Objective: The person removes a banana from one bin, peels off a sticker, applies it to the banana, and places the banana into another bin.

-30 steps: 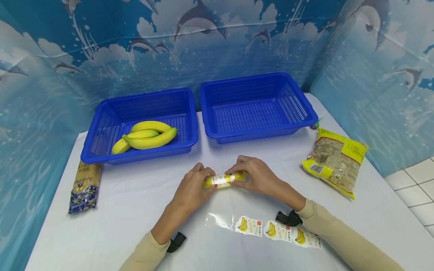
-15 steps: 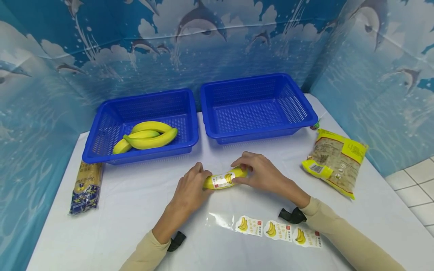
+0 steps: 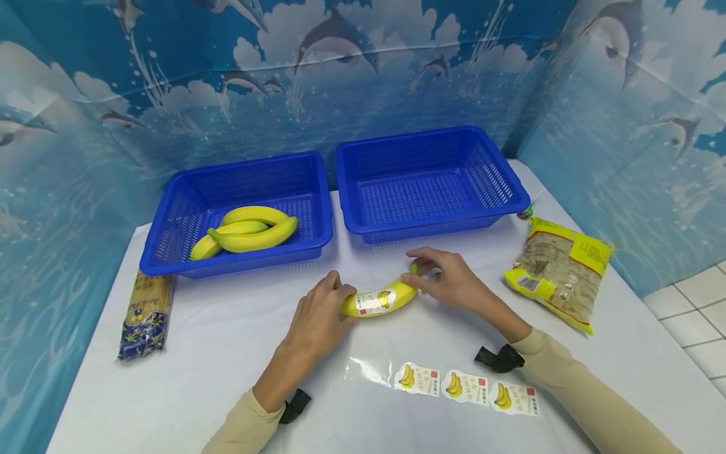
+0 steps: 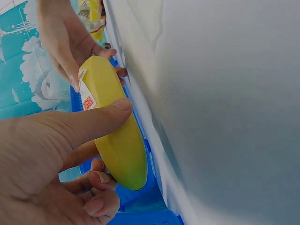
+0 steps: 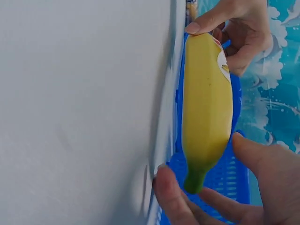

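A yellow banana with a white banana-picture sticker on its side is held just above the table. My left hand grips its left end, the thumb laid along the skin in the left wrist view. Around the green stem at the other end are the bent fingers of my right hand, its thumb against the banana's side. In the right wrist view one right fingertip stands slightly off the stem. A clear backing strip with several banana stickers lies in front.
Several loose bananas lie in the left blue basket. The right blue basket stands beside it. A gold-and-blue packet lies at the left, and a yellow plastic bag of dry goods at the right.
My right hand has slid right along the banana, off the sticker to the stem end, leaving the sticker fully in sight. My left hand keeps its grip on the left end.
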The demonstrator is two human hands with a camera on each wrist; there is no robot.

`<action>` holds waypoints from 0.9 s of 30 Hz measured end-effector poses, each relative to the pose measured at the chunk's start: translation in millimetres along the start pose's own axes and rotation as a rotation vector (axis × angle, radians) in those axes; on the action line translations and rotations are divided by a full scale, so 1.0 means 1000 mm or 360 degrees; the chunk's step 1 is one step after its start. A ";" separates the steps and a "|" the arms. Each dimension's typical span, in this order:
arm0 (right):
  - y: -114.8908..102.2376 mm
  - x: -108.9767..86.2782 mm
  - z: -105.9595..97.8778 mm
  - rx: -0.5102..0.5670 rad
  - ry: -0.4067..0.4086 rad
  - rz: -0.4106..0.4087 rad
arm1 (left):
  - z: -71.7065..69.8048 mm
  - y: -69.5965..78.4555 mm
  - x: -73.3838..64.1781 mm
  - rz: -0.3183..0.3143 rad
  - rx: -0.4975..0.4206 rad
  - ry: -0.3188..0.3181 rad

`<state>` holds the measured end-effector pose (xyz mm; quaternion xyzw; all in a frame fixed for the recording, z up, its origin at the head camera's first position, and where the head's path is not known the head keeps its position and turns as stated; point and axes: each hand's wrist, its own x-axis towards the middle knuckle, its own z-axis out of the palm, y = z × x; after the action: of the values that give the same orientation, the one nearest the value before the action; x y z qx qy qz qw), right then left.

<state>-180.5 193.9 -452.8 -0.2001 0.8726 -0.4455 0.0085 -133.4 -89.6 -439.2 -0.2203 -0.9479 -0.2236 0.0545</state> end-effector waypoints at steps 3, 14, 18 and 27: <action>0.001 -0.001 -0.001 0.0249 -0.0090 0.0170 | -0.001 0.002 -0.001 0.0006 -0.0005 0.0009; 0.008 -0.004 -0.006 0.1049 -0.0197 0.0575 | -0.004 0.009 -0.001 0.0026 0.0002 0.0039; 0.007 -0.004 -0.006 0.1159 -0.0223 0.0611 | -0.005 0.012 0.000 0.0032 -0.0005 0.0052; 0.008 -0.005 -0.011 0.1162 -0.0179 0.0666 | -0.004 0.018 0.001 0.0079 0.0023 0.0093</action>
<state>-180.3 208.2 -453.4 -0.0263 0.6774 -0.7025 0.2166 -125.8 -76.3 -428.3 -0.2366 -0.9418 -0.2215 0.0893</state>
